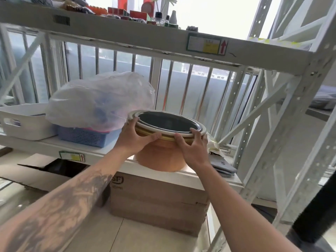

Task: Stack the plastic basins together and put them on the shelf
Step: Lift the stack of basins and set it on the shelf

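the stack of plastic basins (161,153) sits at the front edge of the white shelf board (112,151), nested one inside another: an orange basin on the outside, a yellow rim above it, white rims on top and a dark inside showing at the mouth. its base overhangs the shelf's front lip a little. the left hand (135,136) is wrapped on the stack's left rim, thumb over the top white edge and fingers curled along the yellow band. the right hand (192,148) grips the right side the same way, fingers spread over the rims and down the orange wall. both forearms reach in from below, the left one tattooed. just left of the stack a clear plastic bag (100,100) bulges over a blue mesh basket (81,136), the bag touching the stack's rim. farther left stands a white bin (25,122). to the right lie folded grey cloths (222,163). under the shelf stands a cardboard box (158,202).
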